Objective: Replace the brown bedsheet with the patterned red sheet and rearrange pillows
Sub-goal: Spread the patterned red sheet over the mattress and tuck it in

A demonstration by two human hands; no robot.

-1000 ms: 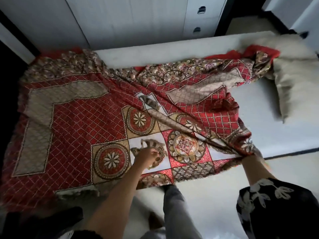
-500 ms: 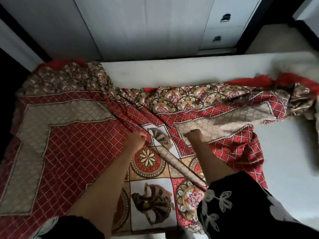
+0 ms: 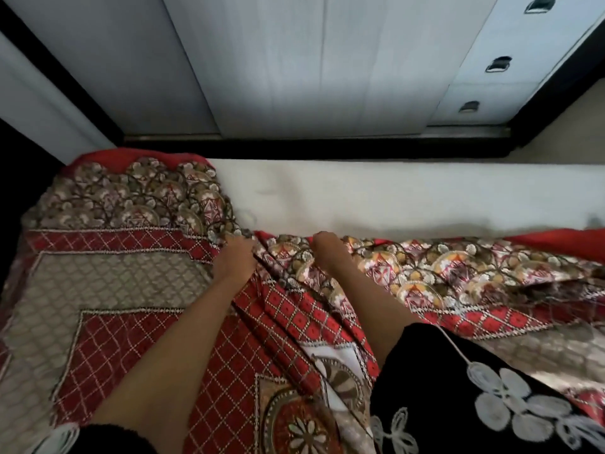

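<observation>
- Both fists closed on sheet (image 3: 137, 290) border: left hand (image 3: 234, 257), right hand (image 3: 324, 253).
- Draw evenly toward far mattress (image 3: 393, 198) edge; flatten middle fold.

Patterned red sheet (image 3: 137, 322) spread flat over left of bed, bunched in folds toward right – bare white mattress (image 3: 393, 198) showing beyond it. Left hand (image 3: 234, 257) and right hand (image 3: 327, 253) side by side, fingers curled into sheet's far floral border. White wardrobe doors (image 3: 294, 60) behind bed – black floral sleeve (image 3: 474, 398) on right arm
</observation>
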